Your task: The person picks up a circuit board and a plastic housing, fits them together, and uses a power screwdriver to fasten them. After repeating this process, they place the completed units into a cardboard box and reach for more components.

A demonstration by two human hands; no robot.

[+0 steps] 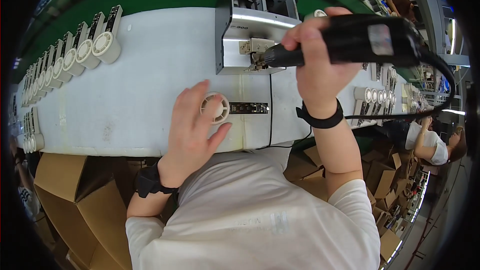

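Observation:
My right hand (322,62) is wrapped round a black electric screwdriver (360,45), held level with its bit pointing left. The bit end meets the outlet at the front of a grey metal screw feeder (260,32); whether they touch is hard to tell. On the white table top lies a white round vented housing (220,115) with a narrow dark circuit board (250,108) stretching out to its right. My left hand (190,132) is over the housing's left side, fingers spread and thumb apart, the fingertips partly covering the round grille.
A row of similar white units with boards (85,52) lines the table's left side, and several more (377,96) stand at the right. A black cable (400,116) trails from the screwdriver. Cardboard boxes (82,190) sit below the front edge. Another person (425,137) is at far right.

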